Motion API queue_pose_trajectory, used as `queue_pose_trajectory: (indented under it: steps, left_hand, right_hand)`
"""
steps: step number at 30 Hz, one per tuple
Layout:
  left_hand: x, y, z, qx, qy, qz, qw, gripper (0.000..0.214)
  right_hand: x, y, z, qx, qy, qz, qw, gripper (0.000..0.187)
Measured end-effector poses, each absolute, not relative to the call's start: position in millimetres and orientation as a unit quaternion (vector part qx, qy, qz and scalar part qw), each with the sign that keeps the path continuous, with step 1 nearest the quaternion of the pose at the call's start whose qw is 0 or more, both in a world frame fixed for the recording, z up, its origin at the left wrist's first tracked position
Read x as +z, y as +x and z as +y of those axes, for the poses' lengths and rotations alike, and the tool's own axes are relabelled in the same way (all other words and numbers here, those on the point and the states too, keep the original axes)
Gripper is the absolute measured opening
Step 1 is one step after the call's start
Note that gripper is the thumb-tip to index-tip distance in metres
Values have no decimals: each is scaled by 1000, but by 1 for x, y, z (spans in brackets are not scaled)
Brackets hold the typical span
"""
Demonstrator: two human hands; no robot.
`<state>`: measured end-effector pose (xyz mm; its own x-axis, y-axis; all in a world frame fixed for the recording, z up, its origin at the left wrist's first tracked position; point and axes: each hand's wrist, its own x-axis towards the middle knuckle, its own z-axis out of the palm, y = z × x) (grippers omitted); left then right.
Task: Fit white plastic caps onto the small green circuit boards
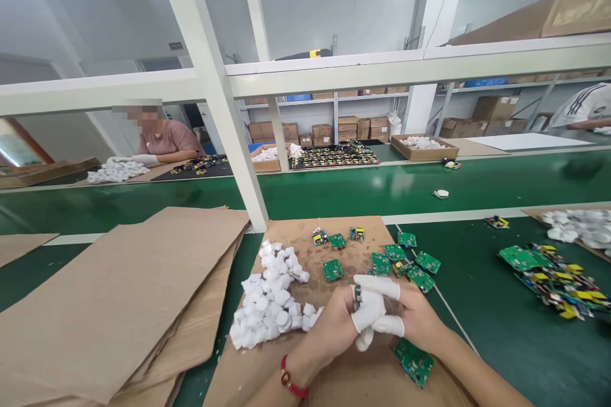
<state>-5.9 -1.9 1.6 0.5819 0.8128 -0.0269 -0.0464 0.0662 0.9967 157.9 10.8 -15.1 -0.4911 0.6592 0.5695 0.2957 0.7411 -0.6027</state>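
My left hand [324,331], with a red cord bracelet at the wrist, and my right hand [415,318] meet low in the middle of the view. White finger cots cover several fingers. Between them sit a small green circuit board [356,297] and a white plastic cap [364,338], both partly hidden by my fingers. A heap of white caps [267,299] lies just left of my left hand on a brown cardboard sheet [324,235]. Several green circuit boards [332,270] lie ahead of my hands, and another [414,362] is below my right hand.
Stacked cardboard sheets [109,305] lie to the left. A heap of assembled boards [548,276] and more white caps [577,229] are on the right of the green bench [477,267]. A co-worker [167,140] handles caps beyond a white frame post [214,82].
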Motion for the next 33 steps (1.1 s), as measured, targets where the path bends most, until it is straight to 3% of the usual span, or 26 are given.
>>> queue_pose_trajectory:
  steps: [8, 14, 21, 23, 28, 33]
  left_hand:
    - [-1, -4, 7, 347, 600, 394, 604, 39]
    - [-5, -4, 5, 364, 612, 407, 572, 35]
    - [-4, -3, 3, 353, 614, 439, 552, 31]
    - [-1, -6, -1, 352, 657, 458, 484, 36]
    - [-5, -13, -1, 237, 792, 540, 159, 55]
    - [-36, -5, 20, 80, 788, 595, 133, 47]
  right_hand:
    - [-21, 157, 13, 92, -346, -859, 366, 54]
    - [-27, 158, 17, 118, -314, -860, 384, 46]
    - [-26, 157, 13, 167, -380, -806, 422, 46]
    - [-22, 159, 16, 195, -418, -753, 470, 43]
    - [-9, 171, 54, 291, -517, -572, 566, 31]
    - [-2, 179, 131, 237, -569, -565, 549, 39]
